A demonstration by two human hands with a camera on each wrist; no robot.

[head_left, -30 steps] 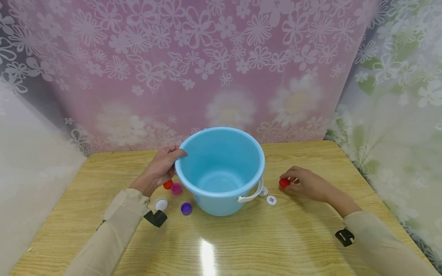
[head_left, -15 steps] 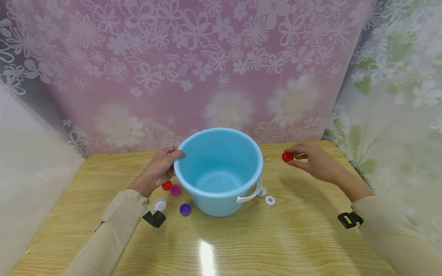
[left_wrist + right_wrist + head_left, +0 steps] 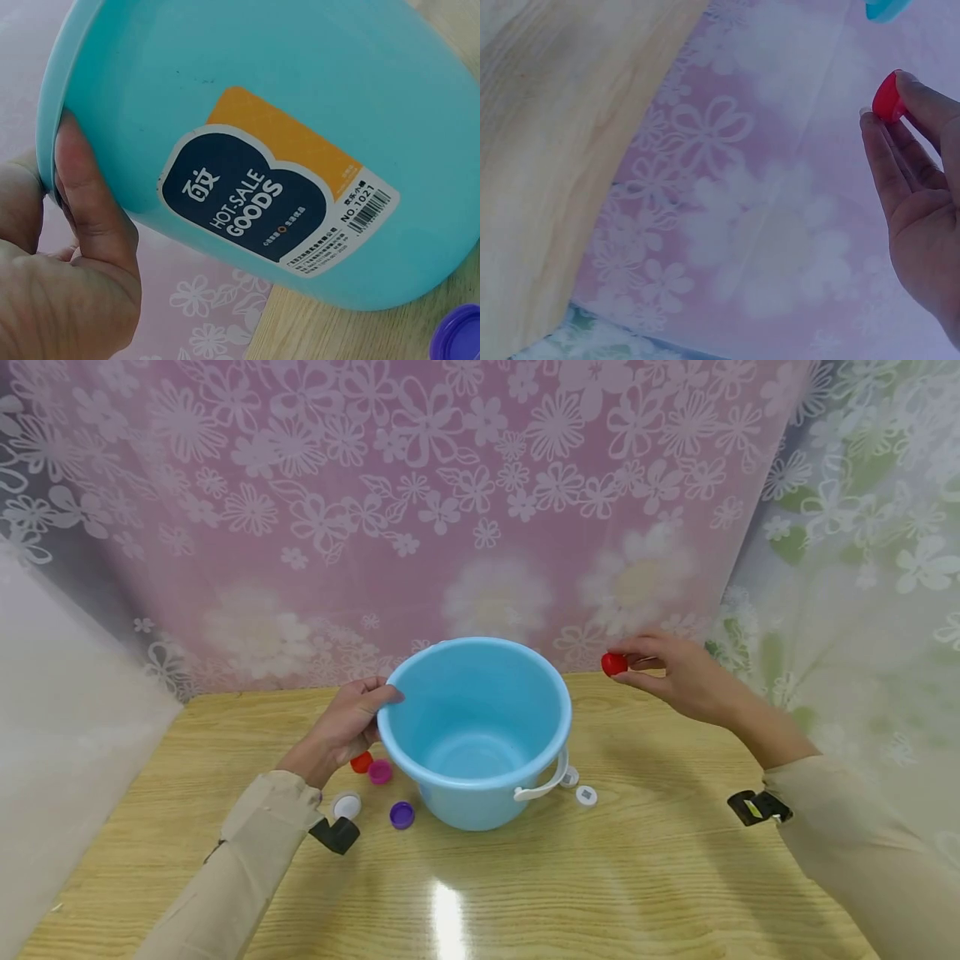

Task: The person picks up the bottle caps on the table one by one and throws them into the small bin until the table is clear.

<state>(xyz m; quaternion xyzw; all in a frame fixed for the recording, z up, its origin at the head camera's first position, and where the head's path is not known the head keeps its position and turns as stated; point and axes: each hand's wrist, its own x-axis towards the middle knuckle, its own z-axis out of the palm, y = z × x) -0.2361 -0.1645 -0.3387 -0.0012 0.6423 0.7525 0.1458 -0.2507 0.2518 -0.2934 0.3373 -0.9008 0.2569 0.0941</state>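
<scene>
Blue bucket [image 3: 476, 718] — label [image 3: 274, 187] "HOT-SALE GOODS"

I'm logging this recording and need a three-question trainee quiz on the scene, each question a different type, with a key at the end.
1. True or false: the left hand grips the light-blue bucket by its rim.

2. Multiple choice: the right hand pinches a cap. What colour is it?
A. Purple
B. Red
C. White

3. Fill in the blank: in the left wrist view, the large English words on the bucket's label read "HOT-SALE ____".

Key:
1. True
2. B
3. GOODS
</scene>
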